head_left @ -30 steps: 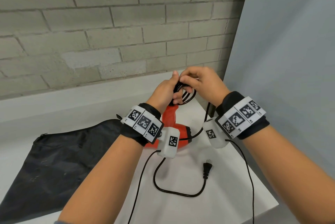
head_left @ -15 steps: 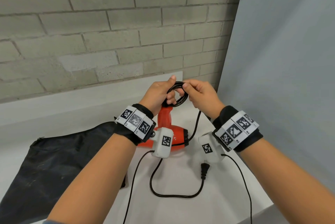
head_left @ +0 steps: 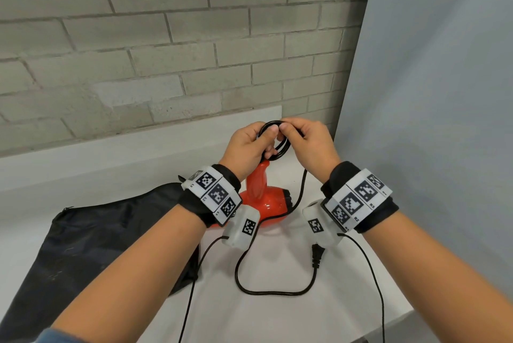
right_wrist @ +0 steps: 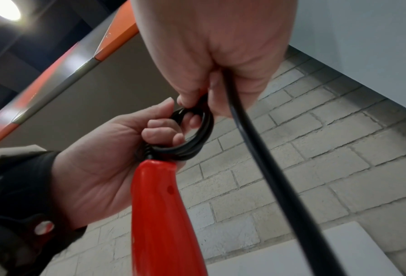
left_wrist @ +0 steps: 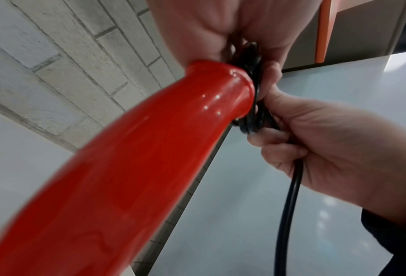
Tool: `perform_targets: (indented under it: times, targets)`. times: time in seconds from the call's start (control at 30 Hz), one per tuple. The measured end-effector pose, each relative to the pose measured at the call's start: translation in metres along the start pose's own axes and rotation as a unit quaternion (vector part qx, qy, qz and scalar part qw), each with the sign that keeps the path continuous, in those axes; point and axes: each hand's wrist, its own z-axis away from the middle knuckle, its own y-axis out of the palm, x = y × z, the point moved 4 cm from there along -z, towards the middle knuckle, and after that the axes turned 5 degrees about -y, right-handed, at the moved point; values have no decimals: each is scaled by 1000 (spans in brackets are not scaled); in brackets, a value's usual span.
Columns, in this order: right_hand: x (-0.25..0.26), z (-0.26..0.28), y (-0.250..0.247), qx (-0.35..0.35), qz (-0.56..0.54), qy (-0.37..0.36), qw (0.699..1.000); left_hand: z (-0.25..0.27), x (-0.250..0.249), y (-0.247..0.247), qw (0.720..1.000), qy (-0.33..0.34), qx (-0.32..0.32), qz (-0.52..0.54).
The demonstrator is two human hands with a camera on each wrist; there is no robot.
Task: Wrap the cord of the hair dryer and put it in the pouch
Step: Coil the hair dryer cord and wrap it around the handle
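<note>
Now mid-frame: our left hand (head_left: 247, 145) clamps cord (head_left: 277, 145) coils atop hair dryer (head_left: 263, 201) handle, keeping loops together; right hand (head_left: 308, 142) pinches cord, feeding next loop.

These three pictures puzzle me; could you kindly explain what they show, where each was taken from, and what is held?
No machine here: a person works bare-handed, with tagged bands and a small camera on each wrist. One picture is from a head camera looking down; the other two look along each hand. On the white table lie a black pouch and a red dryer, its handle pointing up. The left hand holds the coiled cord at the handle's end; the right hand pinches the coil's top. The loose cord runs down to the plug on the table.
</note>
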Motion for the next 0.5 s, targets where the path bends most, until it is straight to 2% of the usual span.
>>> perform_targets:
  times: [0.17, 0.37, 0.5]
  targets:
    - [-1, 2, 3, -19, -1, 13, 1000, 1, -3, -3, 1000, 9, -26, 3]
    - [-5, 7, -4, 60, 11, 45, 997, 1, -5, -5, 1000, 10, -26, 11]
    - [-23, 33, -23, 11, 82, 85, 993, -1, -4, -13, 998, 7, -46, 30]
